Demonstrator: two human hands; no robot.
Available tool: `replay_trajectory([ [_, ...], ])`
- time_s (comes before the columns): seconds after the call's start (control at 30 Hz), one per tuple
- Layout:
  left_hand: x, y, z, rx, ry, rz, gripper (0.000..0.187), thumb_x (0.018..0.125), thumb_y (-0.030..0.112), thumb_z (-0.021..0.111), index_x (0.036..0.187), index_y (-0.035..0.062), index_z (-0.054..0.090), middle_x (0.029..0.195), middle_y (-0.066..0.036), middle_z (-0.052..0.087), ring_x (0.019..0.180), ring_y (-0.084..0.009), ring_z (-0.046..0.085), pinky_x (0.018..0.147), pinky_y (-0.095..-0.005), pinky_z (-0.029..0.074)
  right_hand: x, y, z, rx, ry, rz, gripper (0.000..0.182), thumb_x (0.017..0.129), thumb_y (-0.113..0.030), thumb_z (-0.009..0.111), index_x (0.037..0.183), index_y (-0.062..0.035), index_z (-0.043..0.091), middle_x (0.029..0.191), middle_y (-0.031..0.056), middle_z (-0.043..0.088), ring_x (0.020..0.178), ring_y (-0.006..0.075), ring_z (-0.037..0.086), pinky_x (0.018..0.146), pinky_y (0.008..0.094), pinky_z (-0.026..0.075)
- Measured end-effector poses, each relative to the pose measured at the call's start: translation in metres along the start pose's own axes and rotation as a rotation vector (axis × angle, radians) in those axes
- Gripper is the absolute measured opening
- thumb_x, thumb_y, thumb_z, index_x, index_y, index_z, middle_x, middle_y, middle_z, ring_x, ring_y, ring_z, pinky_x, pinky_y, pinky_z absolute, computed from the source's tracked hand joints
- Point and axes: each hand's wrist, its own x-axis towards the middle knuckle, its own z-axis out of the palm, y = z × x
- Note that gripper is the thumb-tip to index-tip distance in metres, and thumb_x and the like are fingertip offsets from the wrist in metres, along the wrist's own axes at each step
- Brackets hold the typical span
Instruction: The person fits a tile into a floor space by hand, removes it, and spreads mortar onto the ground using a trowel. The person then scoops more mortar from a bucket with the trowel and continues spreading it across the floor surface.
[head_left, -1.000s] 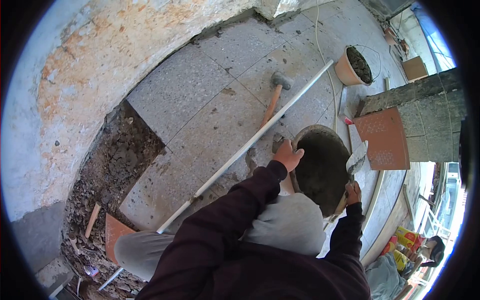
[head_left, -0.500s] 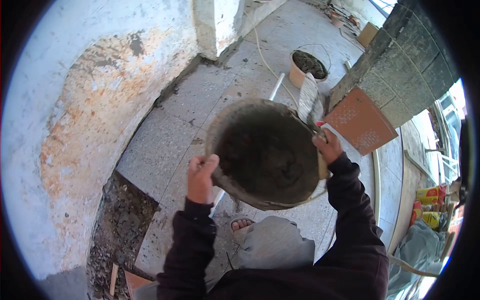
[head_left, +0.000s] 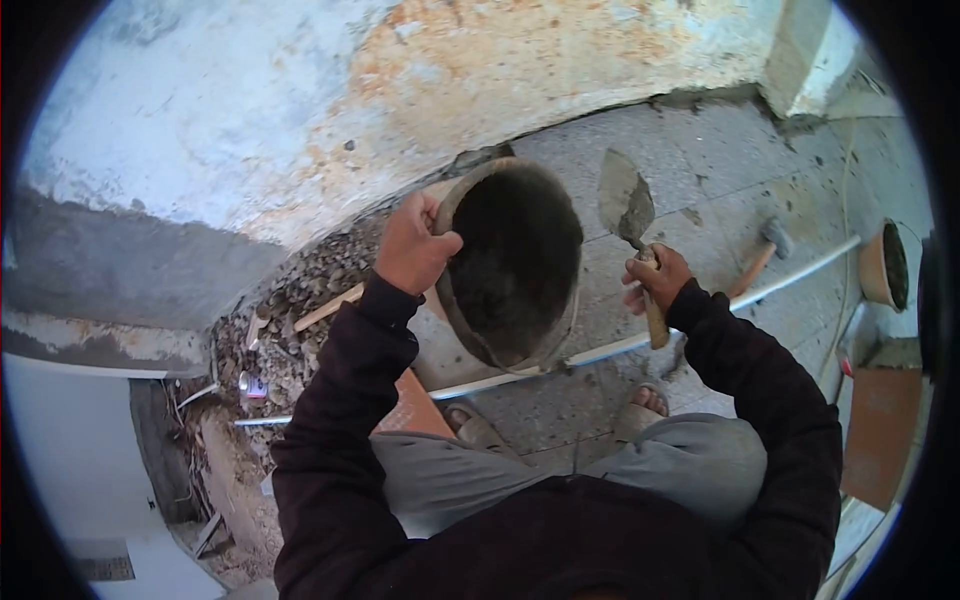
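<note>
My left hand (head_left: 414,246) grips the rim of a round, mortar-stained bucket (head_left: 578,225), thumb over the edge. The bucket tilts, its dark mouth facing me; what lies inside is too shadowed to make out well. In my right hand (head_left: 660,278) is a trowel (head_left: 626,192), held by its wooden handle with the blade pointing up and away from me, apart from the bucket. Grey mortar clings to part of the blade. Below the bucket, a long pale metal bar (head_left: 620,347) crosses the floor.
Along the stained wall (head_left: 480,75) lies a strip of rubble (head_left: 300,285) with a wood piece (head_left: 330,306). A hammer (head_left: 765,255) rests by the bar. Farther right stand a second bucket (head_left: 884,265) and a reddish tile (head_left: 880,435). Another reddish tile (head_left: 415,408) lies near my foot.
My view has turned left toward the rubble strip. The bucket, held by both hands before, is now tilted in my left hand alone. My right hand has left its rim, holding the trowel.
</note>
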Motion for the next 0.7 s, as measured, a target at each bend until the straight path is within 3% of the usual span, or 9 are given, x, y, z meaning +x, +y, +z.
replay_trajectory([
  [0.07, -0.008, -0.042, -0.024, -0.005, 0.041, -0.058, 0.023, 0.055, 0.006, 0.057, 0.074, 0.0, 0.045, 0.059, -0.003, 0.042, 0.054, -0.0129, 0.04, 0.051, -0.0264, 0.036, -0.005, -0.027, 0.021, -0.342, -0.105, 0.018, 0.023, 0.074, -0.02, 0.056, 0.074, -0.0002, 0.045, 0.059, 0.009, 0.052, 0.066, 0.0195, 0.057, 0.054, 0.0332, 0.047],
  [0.1, -0.014, -0.061, -0.034, -0.021, 0.066, -0.109, 0.023, 0.055, 0.006, 0.057, 0.074, -0.0001, 0.046, 0.06, -0.003, 0.044, 0.054, -0.0118, 0.041, 0.051, -0.0255, 0.036, -0.001, -0.032, 0.034, -0.339, -0.117, 0.025, 0.023, 0.074, -0.02, 0.056, 0.074, -0.0002, 0.045, 0.059, 0.009, 0.052, 0.066, 0.0195, 0.057, 0.054, 0.0332, 0.047],
  [0.17, -0.03, -0.078, -0.051, -0.11, 0.088, -0.162, 0.022, 0.056, 0.004, 0.056, 0.076, 0.0002, 0.047, 0.062, -0.001, 0.046, 0.055, -0.009, 0.042, 0.052, -0.0225, 0.037, 0.012, -0.038, 0.059, -0.987, -0.193, -0.368, 0.025, 0.068, -0.019, 0.056, 0.078, 0.0016, 0.046, 0.061, 0.0139, 0.052, 0.066, 0.0278, 0.057, 0.06, 0.0372, 0.047],
  [0.27, -0.05, -0.118, -0.075, -0.236, 0.18, -0.236, 0.021, 0.057, -0.002, 0.054, 0.076, -0.0002, 0.046, 0.062, 0.001, 0.045, 0.054, -0.0047, 0.04, 0.05, -0.0184, 0.035, 0.028, -0.053, 0.119, -1.176, -0.389, -0.359, 0.021, 0.064, -0.017, 0.056, 0.074, 0.0012, 0.052, 0.073, 0.0188, 0.058, 0.073, 0.0339, 0.056, 0.066, 0.04, 0.046],
  [0.33, -0.066, -0.132, -0.082, -0.285, 0.173, -0.273, 0.022, 0.057, -0.003, 0.053, 0.077, -0.0003, 0.045, 0.063, 0.002, 0.044, 0.054, -0.0038, 0.04, 0.049, -0.0176, 0.033, 0.039, -0.053, 0.166, -1.364, -0.399, -0.29, 0.021, 0.064, -0.016, 0.055, 0.078, 0.0002, 0.056, 0.079, 0.0181, 0.059, 0.079, 0.0314, 0.057, 0.069, 0.0382, 0.046],
  [0.47, -0.088, -0.138, -0.081, -0.407, 0.162, -0.302, 0.022, 0.06, -0.004, 0.052, 0.079, 0.001, 0.042, 0.063, 0.002, 0.041, 0.053, -0.0022, 0.036, 0.048, -0.0159, 0.03, 0.084, -0.023, 0.242, -1.359, -0.381, -0.285, 0.018, 0.067, -0.014, 0.053, 0.08, -0.0024, 0.058, 0.082, 0.0147, 0.059, 0.079, 0.0289, 0.057, 0.067, 0.0364, 0.047],
  [0.53, -0.095, -0.141, -0.08, -0.333, 0.119, -0.28, 0.022, 0.063, -0.002, 0.052, 0.081, 0.0014, 0.04, 0.064, 0.003, 0.038, 0.053, -0.0021, 0.033, 0.048, -0.0162, 0.029, 0.104, 0.006, 0.28, -1.317, -0.26, -0.442, 0.017, 0.072, -0.012, 0.048, 0.08, -0.0039, 0.06, 0.083, 0.0116, 0.06, 0.078, 0.0257, 0.058, 0.064, 0.0354, 0.048],
  [0.67, -0.104, -0.15, -0.087, -0.272, 0.122, -0.224, 0.024, 0.067, -0.002, 0.05, 0.087, 0.0009, 0.037, 0.068, 0.001, 0.039, 0.055, -0.0027, 0.034, 0.048, -0.0161, 0.03, 0.076, 0.002, 0.329, -1.404, -0.214, -0.413, 0.018, 0.073, -0.013, 0.046, 0.08, -0.006, 0.061, 0.08, 0.0097, 0.059, 0.074, 0.0242, 0.058, 0.058, 0.0365, 0.048],
  [0.7, -0.105, -0.153, -0.091, -0.281, 0.119, -0.228, 0.024, 0.067, -0.002, 0.05, 0.087, 0.0009, 0.037, 0.068, 0.001, 0.039, 0.055, -0.0027, 0.034, 0.048, -0.0161, 0.03, 0.057, 0.02, 0.339, -1.389, -0.35, -0.455, 0.018, 0.073, -0.015, 0.047, 0.081, -0.0058, 0.061, 0.078, 0.0095, 0.058, 0.073, 0.0236, 0.058, 0.056, 0.0367, 0.047],
])
